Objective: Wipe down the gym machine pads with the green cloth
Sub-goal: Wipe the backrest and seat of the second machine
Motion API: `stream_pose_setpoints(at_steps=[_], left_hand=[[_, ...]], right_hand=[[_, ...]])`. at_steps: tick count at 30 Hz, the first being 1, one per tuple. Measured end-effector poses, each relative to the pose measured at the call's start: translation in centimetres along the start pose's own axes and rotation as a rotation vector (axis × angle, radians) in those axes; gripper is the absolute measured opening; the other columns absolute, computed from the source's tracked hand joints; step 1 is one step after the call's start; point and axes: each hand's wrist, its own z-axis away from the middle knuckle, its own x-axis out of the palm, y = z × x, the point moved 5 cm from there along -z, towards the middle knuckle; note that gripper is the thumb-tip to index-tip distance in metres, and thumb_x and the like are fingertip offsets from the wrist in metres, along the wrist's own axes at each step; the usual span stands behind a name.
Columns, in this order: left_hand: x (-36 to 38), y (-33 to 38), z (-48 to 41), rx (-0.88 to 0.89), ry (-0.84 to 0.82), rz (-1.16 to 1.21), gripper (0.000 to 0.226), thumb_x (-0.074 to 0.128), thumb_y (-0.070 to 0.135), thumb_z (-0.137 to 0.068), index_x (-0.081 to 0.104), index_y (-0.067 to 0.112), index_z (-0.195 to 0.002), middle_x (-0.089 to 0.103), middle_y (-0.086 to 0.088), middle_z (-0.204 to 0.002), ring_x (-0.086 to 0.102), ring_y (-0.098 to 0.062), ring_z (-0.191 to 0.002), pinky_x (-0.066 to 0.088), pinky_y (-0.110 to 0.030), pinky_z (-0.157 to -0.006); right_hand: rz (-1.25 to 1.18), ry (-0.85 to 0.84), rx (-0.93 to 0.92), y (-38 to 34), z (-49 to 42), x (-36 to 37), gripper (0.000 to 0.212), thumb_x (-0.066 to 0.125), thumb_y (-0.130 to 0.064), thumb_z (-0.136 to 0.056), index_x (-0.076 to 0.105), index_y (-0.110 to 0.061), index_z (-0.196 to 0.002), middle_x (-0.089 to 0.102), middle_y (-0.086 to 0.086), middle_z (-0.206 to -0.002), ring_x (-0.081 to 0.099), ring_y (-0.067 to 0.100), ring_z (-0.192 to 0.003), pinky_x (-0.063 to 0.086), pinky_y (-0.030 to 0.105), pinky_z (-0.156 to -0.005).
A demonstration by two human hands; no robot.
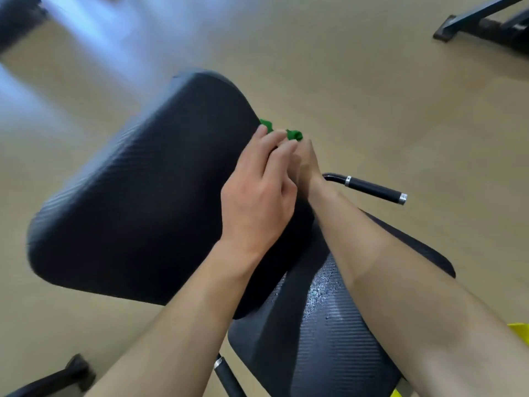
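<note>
I see both hands meeting at the right edge of the large black ribbed back pad (137, 202), near centre frame. The left hand (254, 202) lies over the pad edge, fingers curled down onto the small crumpled green cloth (293, 134), which peeks out at its twelve o'clock. The right hand (307, 161) is mostly hidden behind the left; I cannot tell its grip. At five o'clock sits the black ribbed seat pad (329, 339), speckled with droplets. A black handle with silver rings (372, 189) juts toward three o'clock.
</note>
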Motion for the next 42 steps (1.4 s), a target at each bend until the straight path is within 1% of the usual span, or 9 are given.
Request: stream_pose_setpoints(at_steps=[5, 11, 15, 17, 20, 24, 28, 33, 42], left_hand=[[4.9, -0.9, 7.7, -0.121, -0.171, 0.116, 0.030, 0.063, 0.006, -0.086, 0.071, 0.014, -0.113, 0.067, 0.003, -0.124, 0.069, -0.013, -0.096, 0.058, -0.034, -0.061], [8.0, -2.2, 15.1, -0.337, -0.264, 0.238, 0.026, 0.059, 0.011, -0.089, 0.071, 0.016, -0.111, 0.064, 0.007, -0.119, 0.069, -0.010, -0.092, 0.060, -0.035, -0.068], [9.5, -1.8, 17.2, -0.468, -0.301, 0.322, 0.024, 0.056, 0.012, -0.090, 0.068, 0.020, -0.109, 0.061, 0.012, -0.112, 0.065, -0.006, -0.089, 0.058, -0.035, -0.068], [10.3, -1.5, 17.8, -0.537, -0.320, 0.346, 0.025, 0.055, 0.013, -0.090, 0.067, 0.023, -0.110, 0.060, 0.016, -0.110, 0.064, -0.003, -0.087, 0.057, -0.035, -0.071], [11.5, -1.2, 18.8, -0.685, -0.337, 0.400, 0.025, 0.057, 0.012, -0.090, 0.066, 0.027, -0.108, 0.062, 0.018, -0.108, 0.064, 0.000, -0.084, 0.057, -0.033, -0.077], [13.3, -1.1, 21.3, -1.262, -0.379, 0.832, 0.024, 0.056, 0.008, -0.095, 0.067, 0.024, -0.107, 0.075, 0.005, -0.103, 0.073, -0.010, -0.085, 0.060, -0.034, -0.081], [14.5, 1.0, 22.7, -1.773, -0.400, 1.491, 0.032, 0.048, 0.015, -0.102, 0.062, 0.010, -0.130, 0.077, -0.006, -0.116, 0.074, -0.018, -0.105, 0.057, -0.030, -0.084], [15.6, 1.5, 22.5, -1.990, -0.181, 1.614, 0.045, 0.048, 0.006, -0.104, 0.041, 0.008, -0.148, 0.064, -0.016, -0.133, 0.066, -0.030, -0.118, 0.056, -0.039, -0.092], [19.8, 2.6, 19.3, -2.107, 0.057, 1.681, 0.039, 0.047, 0.016, -0.106, 0.048, 0.000, -0.142, 0.049, -0.021, -0.149, 0.052, -0.033, -0.135, 0.045, -0.043, -0.112]], right_hand=[[0.005, 0.117, 0.148, 10.8, 0.5, -2.5, 0.030, 0.056, -0.029, -0.092, 0.066, -0.010, -0.071, 0.059, -0.002, -0.066, 0.054, 0.015, -0.061, 0.043, 0.028, -0.060], [0.228, 0.145, 0.161, 15.1, 0.0, -4.0, 0.045, 0.052, -0.047, -0.092, 0.068, -0.005, -0.095, 0.068, 0.012, -0.100, 0.057, 0.028, -0.101, 0.045, 0.038, -0.085], [0.293, 0.060, 0.064, 14.1, -1.4, -4.3, 0.032, 0.058, -0.037, -0.097, 0.059, -0.020, -0.070, 0.064, -0.001, -0.076, 0.060, 0.017, -0.075, 0.045, 0.034, -0.076], [0.250, 0.041, -0.007, 13.7, -2.4, -4.6, 0.011, 0.062, -0.030, -0.097, 0.071, -0.028, -0.090, 0.072, -0.005, -0.101, 0.065, 0.013, -0.098, 0.051, 0.031, -0.092], [0.291, -0.043, -0.024, 14.9, -2.7, -4.2, 0.025, 0.058, -0.017, -0.100, 0.074, -0.029, -0.116, 0.072, -0.004, -0.121, 0.064, 0.014, -0.116, 0.050, 0.030, -0.102], [0.415, -0.047, 0.049, 17.2, -1.1, -4.0, 0.035, 0.045, -0.018, -0.105, 0.073, -0.030, -0.122, 0.073, -0.006, -0.120, 0.063, 0.016, -0.114, 0.050, 0.033, -0.099], [0.463, -0.037, 0.092, 17.2, -0.2, -4.1, 0.041, 0.040, -0.016, -0.103, 0.072, -0.032, -0.120, 0.072, -0.006, -0.102, 0.063, 0.013, -0.087, 0.047, 0.027, -0.071], [0.556, -0.181, 0.215, 17.5, 1.4, -4.1, 0.047, 0.056, -0.031, -0.075, 0.063, -0.049, -0.118, 0.067, 0.002, -0.121, 0.054, 0.027, -0.124, 0.046, 0.044, -0.101], [0.814, -0.210, 0.176, 16.4, 1.3, -4.4, 0.018, 0.061, -0.008, -0.085, 0.070, -0.024, -0.086, 0.066, 0.000, -0.077, 0.063, 0.020, -0.076, 0.045, 0.030, -0.058]])
